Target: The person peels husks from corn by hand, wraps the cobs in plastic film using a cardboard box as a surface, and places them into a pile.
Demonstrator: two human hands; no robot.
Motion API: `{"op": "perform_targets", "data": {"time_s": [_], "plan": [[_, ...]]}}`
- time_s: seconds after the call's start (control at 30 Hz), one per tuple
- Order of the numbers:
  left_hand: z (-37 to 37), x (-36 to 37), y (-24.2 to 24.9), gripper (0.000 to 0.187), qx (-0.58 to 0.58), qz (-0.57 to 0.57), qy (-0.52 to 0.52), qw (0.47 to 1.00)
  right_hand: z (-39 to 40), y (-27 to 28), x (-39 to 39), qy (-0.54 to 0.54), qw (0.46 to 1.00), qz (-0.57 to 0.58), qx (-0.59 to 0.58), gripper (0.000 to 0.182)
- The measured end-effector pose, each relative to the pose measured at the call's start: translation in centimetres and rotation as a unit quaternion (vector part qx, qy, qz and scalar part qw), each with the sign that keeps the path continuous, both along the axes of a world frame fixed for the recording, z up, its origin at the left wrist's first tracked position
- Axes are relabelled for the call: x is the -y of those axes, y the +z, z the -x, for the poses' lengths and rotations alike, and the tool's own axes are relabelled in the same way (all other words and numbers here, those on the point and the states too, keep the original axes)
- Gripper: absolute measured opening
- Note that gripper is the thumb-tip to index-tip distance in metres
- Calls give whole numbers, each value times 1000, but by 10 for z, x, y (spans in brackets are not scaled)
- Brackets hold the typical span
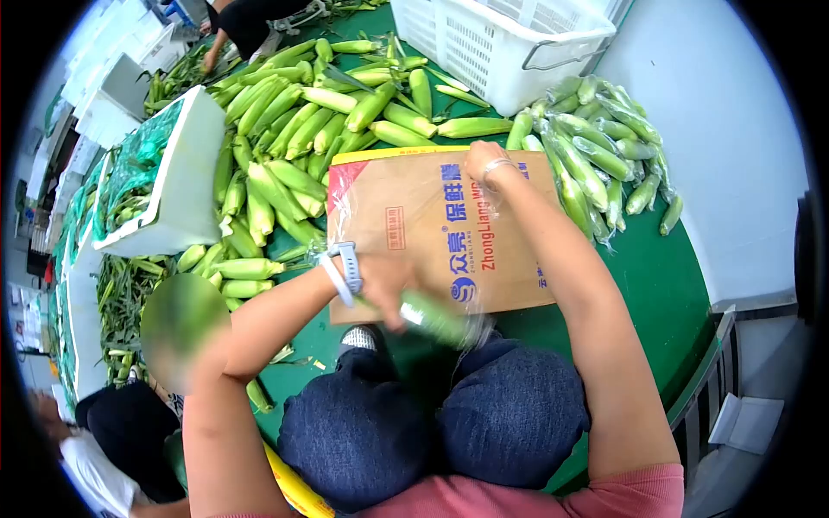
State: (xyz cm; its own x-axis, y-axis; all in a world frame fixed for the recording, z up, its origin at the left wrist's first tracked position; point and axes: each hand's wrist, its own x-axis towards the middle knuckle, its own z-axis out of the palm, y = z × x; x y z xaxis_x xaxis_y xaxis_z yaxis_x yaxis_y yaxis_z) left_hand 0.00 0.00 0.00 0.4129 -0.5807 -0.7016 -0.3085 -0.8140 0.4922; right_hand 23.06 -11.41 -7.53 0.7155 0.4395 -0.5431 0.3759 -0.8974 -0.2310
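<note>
My left hand (385, 287), with a pale watch on its wrist, grips a green ear of corn (436, 319) above my knees. Motion blurs the ear, and clear film seems to cover it. My right hand (486, 161) rests at the far edge of a flat brown cardboard carton (414, 198) printed with blue and red lettering. Its fingers are curled closed; what they pinch is hidden. Clear film glints on the carton below that wrist. Beyond the carton lies a large heap of husked-green corn (302, 129). Film-wrapped ears (596, 147) are piled to the right.
A white plastic crate (509, 52) stands at the back. On the left is a white foam box (186, 173) with green netting. Leaf scraps (129, 293) lie beside it on the green floor (639, 302). Other people sit at the upper left and lower left.
</note>
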Motion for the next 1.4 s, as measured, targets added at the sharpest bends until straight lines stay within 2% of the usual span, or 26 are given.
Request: {"op": "perform_targets", "data": {"time_s": [0.03,0.1,0.13,0.17,0.23,0.27,0.37,0.43,0.5,0.57,0.6,0.63,0.73,0.77,0.9,0.97,1.03,1.07,1.13,1.17,1.2,1.23,1.27,1.3,1.33,1.4], "plan": [[7,-8,6,49,-163,30,-44,985,3,-12,2,2,998,-56,37,51],[50,-28,-32,54,-218,153,7,964,14,-12,26,11,991,-104,85,48],[75,-55,-61,64,-196,239,108,945,27,-10,34,26,979,-165,113,47],[99,-64,-32,67,-402,224,379,803,40,-11,41,39,963,-228,139,47],[130,-74,-37,63,-376,462,548,587,62,-19,53,171,915,-245,270,49],[135,-67,-47,53,-291,557,578,520,86,-19,51,189,911,-295,216,53],[100,-29,-35,28,67,534,731,420,175,22,29,183,899,-385,-98,57],[81,-12,-46,22,104,627,701,325,223,9,12,115,772,-569,-260,51],[75,0,-32,19,57,684,669,285,223,15,14,-5,705,-443,-553,41],[76,1,-25,18,-43,753,631,181,214,23,29,-41,716,-325,-617,29],[76,-11,-36,16,59,621,747,229,221,16,39,83,866,-397,-293,26],[78,-19,-38,17,169,525,804,223,232,12,47,206,877,-428,69,24],[82,-25,-65,18,-2,649,753,105,209,43,61,264,899,-244,249,19],[82,-30,-81,20,-65,703,704,75,186,29,71,332,799,-334,375,17],[91,-22,-28,56,-251,665,690,137,157,56,92,337,732,-292,515,13],[103,-34,-54,65,-353,743,542,173,133,52,122,291,826,-224,428,11],[141,-43,-74,66,-196,713,654,157,124,57,144,184,901,-227,321,21],[170,-50,-86,59,-52,613,777,134,108,47,168,158,912,-273,264,22],[257,-70,-121,34,238,357,900,70,46,26,232,12,983,-123,136,32],[322,-84,-166,29,368,83,923,79,-1,6,275,-19,976,-85,198,39],[365,-80,-158,37,425,-163,885,96,-2,29,281,-76,960,-216,161,39],[448,-84,-208,47,446,-323,822,143,-31,47,289,-150,964,-212,62,46],[480,-70,-203,48,410,-452,775,163,-111,12,345,-272,908,-319,1,45],[503,-55,-186,53,293,-464,819,166,-140,14,347,-382,778,-491,-87,41],[526,-48,-197,53,300,-419,847,127,-222,12,402,-292,839,-431,-158,48],[519,-27,-185,57,186,-204,931,237,-203,26,356,-324,811,-481,-79,51]]}}
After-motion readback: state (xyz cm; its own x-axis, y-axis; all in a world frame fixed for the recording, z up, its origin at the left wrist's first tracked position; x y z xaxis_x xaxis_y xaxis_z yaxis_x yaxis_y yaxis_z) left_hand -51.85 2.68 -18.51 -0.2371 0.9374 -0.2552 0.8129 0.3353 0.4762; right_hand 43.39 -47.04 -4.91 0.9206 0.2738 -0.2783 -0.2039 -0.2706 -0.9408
